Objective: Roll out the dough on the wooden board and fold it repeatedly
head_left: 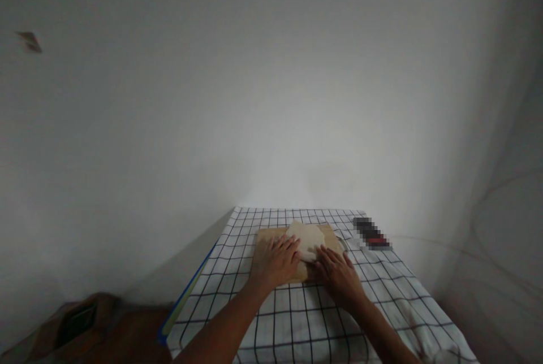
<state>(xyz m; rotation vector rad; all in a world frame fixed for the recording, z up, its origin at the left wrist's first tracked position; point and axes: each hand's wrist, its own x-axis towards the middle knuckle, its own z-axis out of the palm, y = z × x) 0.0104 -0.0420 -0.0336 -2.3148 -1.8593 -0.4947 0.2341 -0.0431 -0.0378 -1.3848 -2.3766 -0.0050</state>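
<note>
A flat, pale sheet of what looks like dough lies on a wooden board, its outline uneven and its near edge seemingly thicker or folded. My left hand rests palm down at the left side of the sheet, fingers stretched out and slightly apart over its edge. At the near right edge, my right hand reaches in with extended fingers, the tips touching the dough. Both thumbs are hard to make out, and the hands cover part of the board.
The board sits on a table with a white, black-checked cloth. A blurred-out dark item lies at the table's right edge. Behind stands a pale wall. Brown objects are low at the left, and a thin cable hangs at the right.
</note>
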